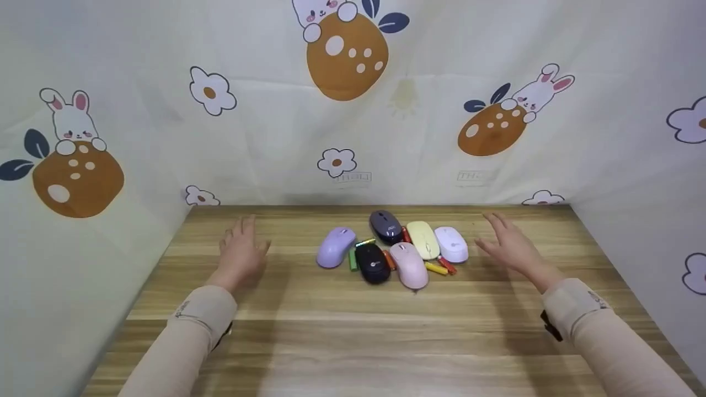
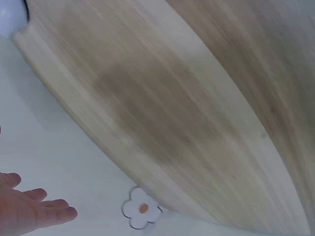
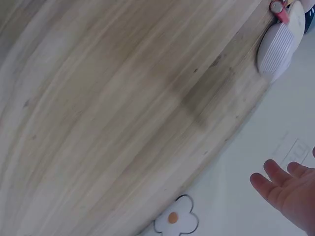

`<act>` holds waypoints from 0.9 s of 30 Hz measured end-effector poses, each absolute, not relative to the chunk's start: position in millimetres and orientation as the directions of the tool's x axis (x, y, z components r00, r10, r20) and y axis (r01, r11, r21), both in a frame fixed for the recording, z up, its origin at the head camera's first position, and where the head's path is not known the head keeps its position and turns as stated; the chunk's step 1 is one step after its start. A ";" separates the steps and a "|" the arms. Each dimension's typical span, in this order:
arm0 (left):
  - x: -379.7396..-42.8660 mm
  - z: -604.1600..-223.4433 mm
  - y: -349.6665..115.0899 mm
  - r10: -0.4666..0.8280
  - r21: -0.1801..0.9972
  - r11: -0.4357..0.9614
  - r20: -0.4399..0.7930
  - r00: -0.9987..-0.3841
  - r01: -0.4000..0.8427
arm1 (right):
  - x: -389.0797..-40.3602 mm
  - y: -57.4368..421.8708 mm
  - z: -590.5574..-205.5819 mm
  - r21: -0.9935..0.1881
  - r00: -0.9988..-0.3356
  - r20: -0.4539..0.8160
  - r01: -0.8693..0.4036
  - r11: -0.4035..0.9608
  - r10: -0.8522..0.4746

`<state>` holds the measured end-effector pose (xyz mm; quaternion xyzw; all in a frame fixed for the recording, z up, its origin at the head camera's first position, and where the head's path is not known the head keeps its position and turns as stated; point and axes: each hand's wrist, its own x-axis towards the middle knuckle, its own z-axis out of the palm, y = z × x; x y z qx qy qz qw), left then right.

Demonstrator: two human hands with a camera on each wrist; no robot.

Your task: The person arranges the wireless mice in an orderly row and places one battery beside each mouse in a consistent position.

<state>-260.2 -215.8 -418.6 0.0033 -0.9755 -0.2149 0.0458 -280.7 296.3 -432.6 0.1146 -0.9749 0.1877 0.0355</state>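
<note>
In the head view several computer mice lie grouped at the back middle of the table: a purple mouse (image 1: pixel 336 247) on the left, a dark grey mouse (image 1: pixel 385 226), a black mouse (image 1: pixel 372 264), a pink mouse (image 1: pixel 409 266), a yellow mouse (image 1: pixel 423 240) and a white mouse (image 1: pixel 452 244). Small batteries, such as a green battery (image 1: pixel 353 260) and a yellow battery (image 1: pixel 436 268), lie among them. My left hand (image 1: pixel 241 252) holds nothing, left of the purple mouse, its fingers extended. Right of the white mouse, my right hand (image 1: pixel 513 248) is likewise empty with fingers spread.
The wooden table (image 1: pixel 353 342) ends at a pale cloth backdrop (image 1: pixel 265 138) printed with rabbits, orange fruit and flowers. Cloth also rises along both sides. A red battery (image 1: pixel 447 266) lies beside the yellow one, and an orange-red battery (image 1: pixel 389 259) between the black and pink mice.
</note>
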 end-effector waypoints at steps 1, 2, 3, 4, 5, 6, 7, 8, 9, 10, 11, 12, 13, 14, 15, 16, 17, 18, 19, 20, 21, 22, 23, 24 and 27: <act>-260.2 -419.2 -211.7 -0.018 0.422 0.906 0.088 -0.996 0.021 | -281.4 292.0 -432.6 -0.365 -0.971 0.115 -0.239 0.900 -0.211; -260.4 -419.8 -207.2 -0.010 0.426 0.904 0.093 -0.996 0.031 | -282.1 287.6 -432.8 -0.371 -0.969 0.121 -0.244 0.896 -0.213; -260.9 -420.7 -202.8 0.001 0.429 0.902 0.099 -0.995 0.043 | -282.9 283.2 -433.6 -0.376 -0.968 0.127 -0.249 0.892 -0.216; -261.4 -421.8 -198.4 0.012 0.430 0.901 0.106 -0.994 0.057 | -283.7 278.7 -434.8 -0.384 -0.968 0.127 -0.250 0.889 -0.218; -261.7 -423.2 -194.0 0.022 0.431 0.900 0.108 -0.994 0.067 | -284.4 274.3 -436.4 -0.391 -0.968 0.118 -0.250 0.886 -0.222; -262.2 -424.8 -189.6 0.030 0.431 0.899 0.112 -0.993 0.076 | -285.5 270.0 -438.6 -0.394 -0.968 0.103 -0.250 0.884 -0.228; -262.5 -426.3 -185.4 0.038 0.431 0.898 0.119 -0.992 0.086 | -286.4 266.0 -441.0 -0.399 -0.969 0.079 -0.244 0.884 -0.232; -262.6 -427.7 -181.2 0.045 0.433 0.896 0.122 -0.992 0.094 | -287.7 262.3 -444.0 -0.396 -0.970 0.053 -0.239 0.887 -0.238; -262.5 -429.0 -177.4 0.050 0.435 0.895 0.123 -0.991 0.100 | -289.1 259.0 -447.3 -0.390 -0.969 0.023 -0.234 0.891 -0.245; -262.4 -430.4 -173.6 0.055 0.438 0.893 0.122 -0.991 0.103 | -290.5 256.1 -450.2 -0.381 -0.969 -0.005 -0.228 0.896 -0.249; -262.3 -431.7 -170.2 0.057 0.443 0.890 0.117 -0.991 0.104 | -292.1 253.7 -453.2 -0.370 -0.967 -0.028 -0.226 0.901 -0.254; -262.0 -433.0 -167.1 0.060 0.448 0.888 0.112 -0.992 0.104 | -293.7 251.4 -455.9 -0.359 -0.966 -0.047 -0.220 0.907 -0.253; -261.3 -433.7 -165.1 0.063 0.452 0.886 0.107 -0.992 0.105 | -295.3 248.5 -458.4 -0.345 -0.967 -0.060 -0.214 0.914 -0.249; -260.7 -434.6 -163.7 0.066 0.455 0.885 0.098 -0.993 0.104 | -296.9 245.6 -460.5 -0.337 -0.968 -0.065 -0.207 0.918 -0.242; -260.3 -435.6 -162.6 0.068 0.458 0.883 0.091 -0.994 0.102 | -298.4 242.9 -462.2 -0.334 -0.969 -0.066 -0.202 0.921 -0.236; -259.8 -436.4 -162.0 0.067 0.461 0.882 0.084 -0.994 0.099 | -299.6 240.1 -463.5 -0.337 -0.973 -0.065 -0.187 0.923 -0.221; -259.2 -436.8 -161.9 0.065 0.464 0.881 0.080 -0.995 0.095 | -300.8 237.3 -464.7 -0.344 -0.976 -0.063 -0.175 0.922 -0.209; -258.7 -437.0 -162.2 0.063 0.467 0.879 0.077 -0.995 0.092 | -302.0 234.5 -465.7 -0.352 -0.979 -0.059 -0.160 0.922 -0.193; -258.2 -437.1 -162.8 0.059 0.468 0.879 0.074 -0.995 0.087 | -302.7 231.8 -466.4 -0.362 -0.982 -0.057 -0.146 0.921 -0.178; -257.8 -437.1 -163.8 0.054 0.468 0.880 0.071 -0.996 0.081 | -303.4 229.2 -467.0 -0.376 -0.986 -0.060 -0.125 0.918 -0.159; -257.6 -437.2 -164.9 0.051 0.468 0.880 0.068 -0.996 0.077 | -303.9 226.9 -467.6 -0.386 -0.988 -0.067 -0.102 0.917 -0.138; -257.1 -437.0 -166.2 0.049 0.470 0.880 0.065 -0.997 0.074 | -304.3 224.7 -468.1 -0.393 -0.991 -0.076 -0.074 0.916 -0.112; -257.0 -437.0 -167.6 0.049 0.473 0.878 0.061 -0.997 0.072 | -304.7 223.0 -468.4 -0.397 -0.992 -0.086 -0.050 0.917 -0.091; -256.9 -437.1 -169.0 0.052 0.474 0.877 0.058 -0.997 0.073 | -305.0 221.3 -468.4 -0.396 -0.993 -0.097 -0.025 0.918 -0.069; -256.7 -437.5 -173.2 0.051 0.480 0.875 0.056 -0.997 0.072 | -306.1 217.1 -468.4 -0.377 -0.992 -0.125 0.014 0.926 -0.036</act>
